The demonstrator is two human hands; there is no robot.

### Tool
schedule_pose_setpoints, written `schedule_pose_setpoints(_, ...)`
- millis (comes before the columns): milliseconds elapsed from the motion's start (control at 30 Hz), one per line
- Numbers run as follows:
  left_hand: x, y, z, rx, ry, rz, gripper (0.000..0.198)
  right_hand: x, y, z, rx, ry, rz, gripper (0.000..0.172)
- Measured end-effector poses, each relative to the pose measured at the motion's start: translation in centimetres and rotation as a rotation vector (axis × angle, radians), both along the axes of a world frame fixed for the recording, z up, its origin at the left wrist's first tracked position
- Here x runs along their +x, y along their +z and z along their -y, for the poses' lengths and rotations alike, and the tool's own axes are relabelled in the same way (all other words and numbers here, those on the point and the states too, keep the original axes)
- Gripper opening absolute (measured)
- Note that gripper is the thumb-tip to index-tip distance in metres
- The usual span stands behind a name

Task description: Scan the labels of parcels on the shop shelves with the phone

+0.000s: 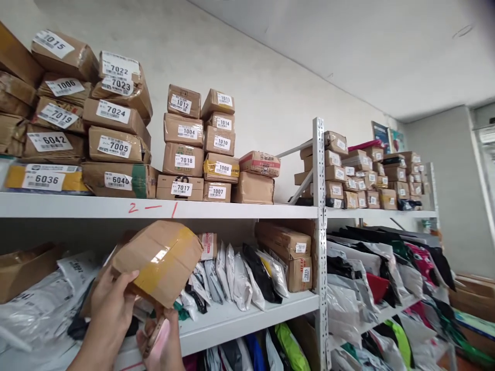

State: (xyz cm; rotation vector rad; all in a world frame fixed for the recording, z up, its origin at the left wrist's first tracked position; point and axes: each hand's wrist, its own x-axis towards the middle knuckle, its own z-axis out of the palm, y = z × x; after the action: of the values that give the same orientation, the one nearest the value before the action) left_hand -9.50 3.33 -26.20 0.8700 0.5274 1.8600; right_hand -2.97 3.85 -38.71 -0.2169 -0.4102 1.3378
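At the left, the left hand [112, 301] grips the side of a taped cardboard box [160, 257], thumb across its face; the box is in the air in front of the middle shelf [251, 322], tilted, just below the upper shelf's edge [232, 210] in view. It could twist or slip, since the left hand bears one side only and the brown tape looks slick. To its right, the right hand [172, 335] clasps a pink flat object [160, 342], possibly a phone, its fingertips seemingly against the box's lower corner; with the fingers so occupied, either item could drop. Swinging the box left might drag the loose plastic packages [27, 314]; swinging it right might topple the upright mailer bags [242, 278]. Above, the white upper shelf carries numbered cartons, from the one labelled 6036 [46, 178] through uneven stacks to a plain carton [253, 188], where a knock could bring the top ones down. Further right on the middle shelf are the 5019 carton [282, 239] and the 7015 carton [299, 273], then a perforated metal post [320, 247], a second rack's bags [344, 304], and posters [381, 138] by a pale wall [263, 93] under a white ceiling [367, 46].
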Motion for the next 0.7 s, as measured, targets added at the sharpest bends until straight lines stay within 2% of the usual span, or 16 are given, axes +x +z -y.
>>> schedule_pose_setpoints(133,0.0,0.4,-1.6,0.077,-0.049,0.025,0.050,0.0,0.5,1.3,0.016,0.036,-0.014,0.045)
schedule_pose_setpoints(300,-0.9,0.1,-2.6,0.130,-0.120,-0.024,0.049,-1.4,1.3,0.4,0.072,0.119,-0.065,0.046)
schedule_pose_setpoints(400,-1.6,0.4,-2.1,0.130,-0.139,-0.067,0.050,-2.3,1.9,-0.3,0.085,0.134,-0.080,0.043)
schedule_pose_setpoints(567,-3.0,2.3,-0.7,0.007,-0.122,-0.083,0.053,-3.3,2.6,-1.4,0.021,0.112,-0.073,0.038)
schedule_pose_setpoints(633,-4.2,2.6,-0.1,-0.023,-0.090,-0.099,0.051,-3.7,2.8,-1.4,0.071,0.107,-0.026,0.042)
schedule_pose_setpoints(700,-5.9,2.0,0.4,-0.039,-0.007,-0.119,0.043,-3.9,3.3,-1.3,0.175,0.099,0.001,0.047)
